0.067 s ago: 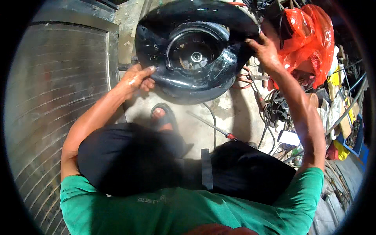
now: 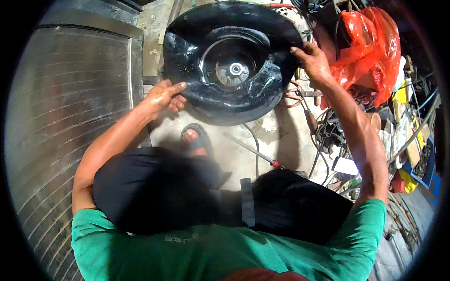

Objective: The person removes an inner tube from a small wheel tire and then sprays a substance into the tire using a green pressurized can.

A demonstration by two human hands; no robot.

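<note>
A large, round, glossy black wheel-like piece [image 2: 225, 100], apparently a wheel with a wide tyre, is held tilted above the floor in front of me. A pale metal hub [image 2: 236, 69] shows deep inside its round opening. At its near left edge, my left hand [image 2: 165, 97] is closed, thumb on top and the other fingers curled below. My right hand [image 2: 313, 62] grips the right edge, its thumb lying over the rim and the fingers partly hidden. Beneath the near edge, on the concrete, lies a long thin metal rod with a red handle [image 2: 276, 164].
A ribbed metal shutter [image 2: 75, 93] stands close on the left. To the right are a red plastic bag [image 2: 368, 51], tangled dark cables [image 2: 323, 133], a white phone-like rectangle [image 2: 346, 165] and a blue crate [image 2: 424, 171]. My sandalled foot [image 2: 191, 136] rests below the wheel.
The wheel has tipped and shifted slightly, its right edge moving a little inward. My right hand has moved slightly left with it; my left hand is nearly still.
</note>
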